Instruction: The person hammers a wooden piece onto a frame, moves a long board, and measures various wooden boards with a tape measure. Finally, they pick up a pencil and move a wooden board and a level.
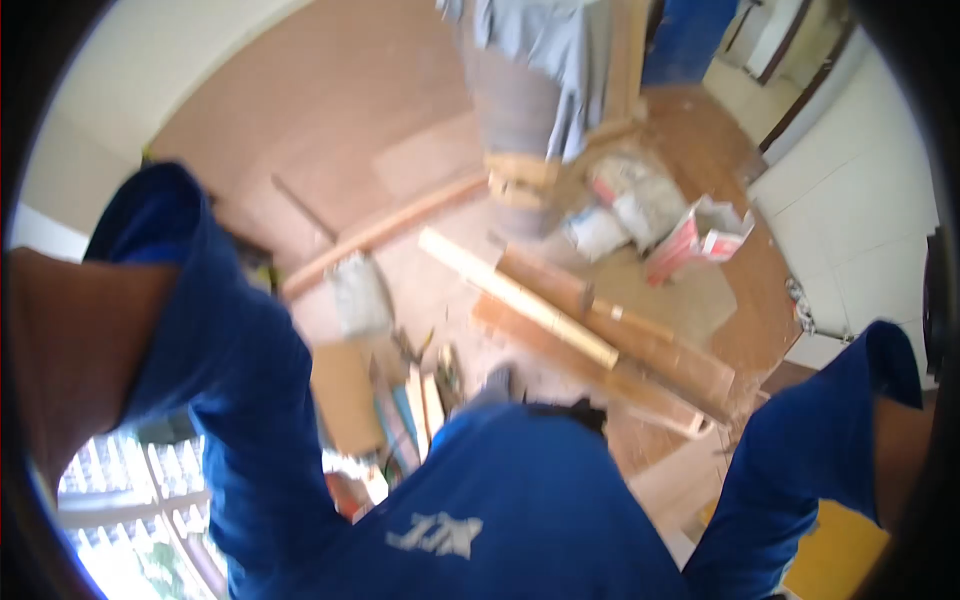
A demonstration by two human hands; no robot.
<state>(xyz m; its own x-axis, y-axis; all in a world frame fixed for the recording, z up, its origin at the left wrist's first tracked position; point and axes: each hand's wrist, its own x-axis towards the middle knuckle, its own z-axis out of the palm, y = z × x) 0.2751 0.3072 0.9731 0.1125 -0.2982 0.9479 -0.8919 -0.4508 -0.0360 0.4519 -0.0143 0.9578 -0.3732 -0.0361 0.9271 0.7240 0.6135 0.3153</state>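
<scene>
Both of my arms are spread out to the sides in blue short sleeves, and neither hand is within the picture. The left sleeve (250, 400) leads to a bare left arm (80, 340) that leaves at the left edge. On the other side, the right sleeve (790, 470) leads to a bare right arm (900, 450), cut off by the dark rim of the lens. What either hand holds or touches is hidden. Below my chest, a pale wooden strip (520, 298) lies across brown boards (660, 350) on the floor.
A torn red-and-white bag (700, 238) stands by white sacks (630, 205). Grey cloth (545, 50) drapes a tall round object (515, 110). A plastic bag (358, 293), cardboard (347, 395) and wood offcuts (425, 405) lie to the left. A long wooden beam (400, 227) crosses the floor.
</scene>
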